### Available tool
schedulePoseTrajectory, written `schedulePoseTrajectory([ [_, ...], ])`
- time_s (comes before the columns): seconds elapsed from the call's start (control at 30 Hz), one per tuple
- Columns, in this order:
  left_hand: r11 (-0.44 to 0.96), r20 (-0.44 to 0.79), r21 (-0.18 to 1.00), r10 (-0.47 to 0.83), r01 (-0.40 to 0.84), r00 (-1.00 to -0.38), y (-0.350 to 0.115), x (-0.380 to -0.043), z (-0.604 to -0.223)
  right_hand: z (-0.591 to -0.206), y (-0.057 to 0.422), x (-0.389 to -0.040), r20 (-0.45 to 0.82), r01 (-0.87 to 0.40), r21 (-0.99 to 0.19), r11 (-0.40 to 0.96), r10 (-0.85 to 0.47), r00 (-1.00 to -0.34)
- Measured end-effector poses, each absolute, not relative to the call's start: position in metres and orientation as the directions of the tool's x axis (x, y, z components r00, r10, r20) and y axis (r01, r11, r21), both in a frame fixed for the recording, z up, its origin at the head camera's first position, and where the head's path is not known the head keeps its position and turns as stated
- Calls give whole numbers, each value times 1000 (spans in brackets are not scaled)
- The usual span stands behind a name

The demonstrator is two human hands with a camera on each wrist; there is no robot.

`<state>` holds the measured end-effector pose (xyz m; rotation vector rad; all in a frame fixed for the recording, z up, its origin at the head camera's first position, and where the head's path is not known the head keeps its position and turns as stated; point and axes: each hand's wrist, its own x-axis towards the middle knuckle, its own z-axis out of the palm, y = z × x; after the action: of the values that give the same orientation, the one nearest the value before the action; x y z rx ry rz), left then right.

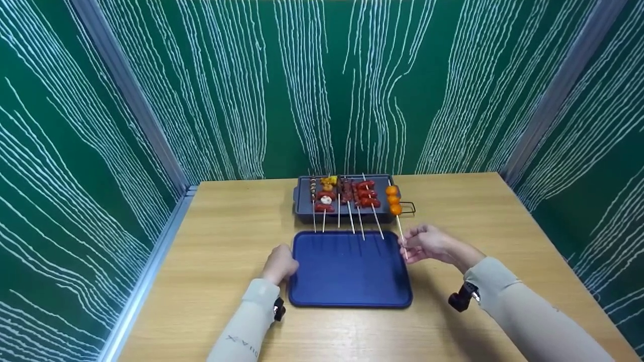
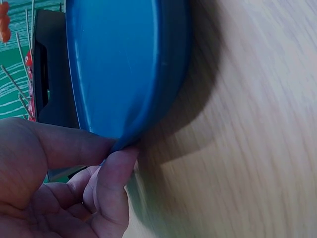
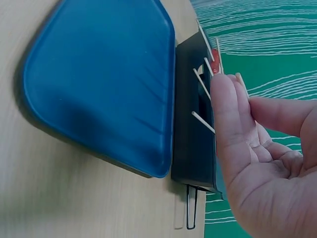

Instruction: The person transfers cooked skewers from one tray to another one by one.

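Observation:
My right hand (image 1: 427,244) pinches the lower stick of a skewer (image 1: 394,200) with three orange balls. The balls are over the right end of a dark grill (image 1: 304,202); whether they touch it I cannot tell. In the right wrist view the stick's end (image 3: 242,83) shows between thumb and fingers. At the left edge of a blue tray (image 1: 352,276), my left hand (image 1: 280,264) grips the rim between thumb and finger, as the left wrist view shows. That tray lies in front of the grill, with nothing on it.
Several other skewers lie across the grill, among them one with red pieces (image 1: 369,194) and one with mixed pieces (image 1: 326,200). Their sticks point towards me over the tray's far edge. A wire handle (image 1: 408,207) juts from the grill's right end. Green patterned walls (image 1: 312,90) enclose the wooden table (image 1: 226,226).

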<state>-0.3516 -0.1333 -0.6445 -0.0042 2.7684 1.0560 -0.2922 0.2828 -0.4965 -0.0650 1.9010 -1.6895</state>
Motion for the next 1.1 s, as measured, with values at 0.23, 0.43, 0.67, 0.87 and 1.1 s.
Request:
schedulePoseTrajectory([
  [0.23,747,-139,664,75,-36,-987,-135,-353,-647,-502,282,-285,-395,317,-915,247,-404,-825],
  [0.43,743,-152,667,67,-52,-986,-135,-351,-643,-508,280,-278,-404,313,-910,272,-416,-814],
  [0.67,736,-156,675,67,-57,-985,-134,-347,-639,-515,278,-270,-425,302,-895,327,-426,-799],
  [0.87,712,-134,701,72,-43,-988,-130,-331,-613,-524,276,-262,-449,302,-878,371,-419,-790],
  [1.1,722,-138,690,59,-53,-989,-121,-310,-583,-536,274,-253,-465,315,-870,380,-418,-781],
])
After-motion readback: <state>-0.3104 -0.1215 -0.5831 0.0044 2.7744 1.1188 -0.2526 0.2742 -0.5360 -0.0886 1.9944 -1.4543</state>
